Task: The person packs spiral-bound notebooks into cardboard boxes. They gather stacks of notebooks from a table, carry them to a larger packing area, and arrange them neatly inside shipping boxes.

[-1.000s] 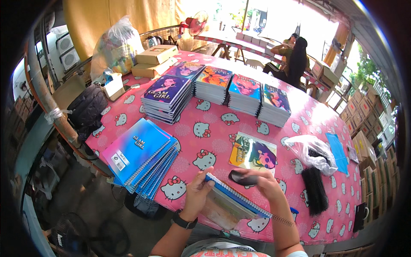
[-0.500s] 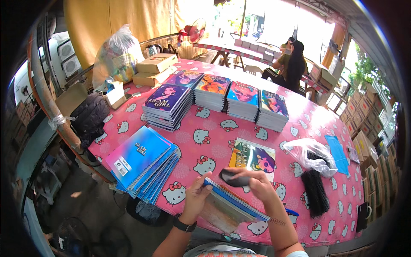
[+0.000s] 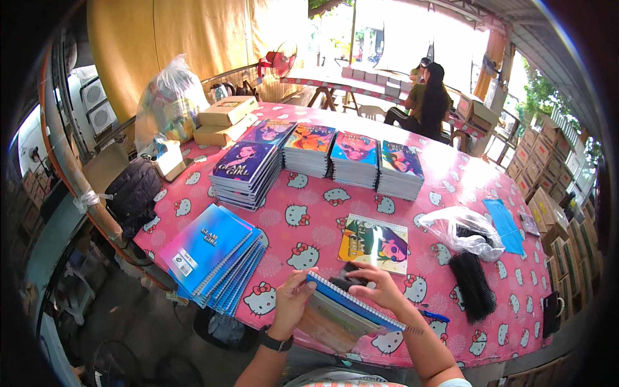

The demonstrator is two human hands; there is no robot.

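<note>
My left hand (image 3: 292,302) is closed on the upper left end of a blue spiral notebook (image 3: 361,308), which is tilted at the table's near edge. White coil loops run along its spine, and a dark wire coil (image 3: 414,331) sticks out past the lower right end. My right hand (image 3: 385,291) is closed round a small black object (image 3: 349,276) by the spine; its kind is hard to make out. Just beyond lies a notebook with a yellow and green cover (image 3: 374,244). A blue pen (image 3: 434,316) rests right of my right hand.
A fanned stack of blue notebooks (image 3: 213,242) lies left. Farther back stand several notebook piles (image 3: 354,158) and cardboard boxes (image 3: 227,109). To the right are a bundle of black coils (image 3: 472,287), a plastic bag (image 3: 458,229) and a blue sheet (image 3: 504,226). A person (image 3: 433,103) sits at the far table.
My right hand has lowered the black object from above the spine to beside the coil, its fingers now bent downward. My left hand keeps its hold on the notebook. The view has shifted slightly.
</note>
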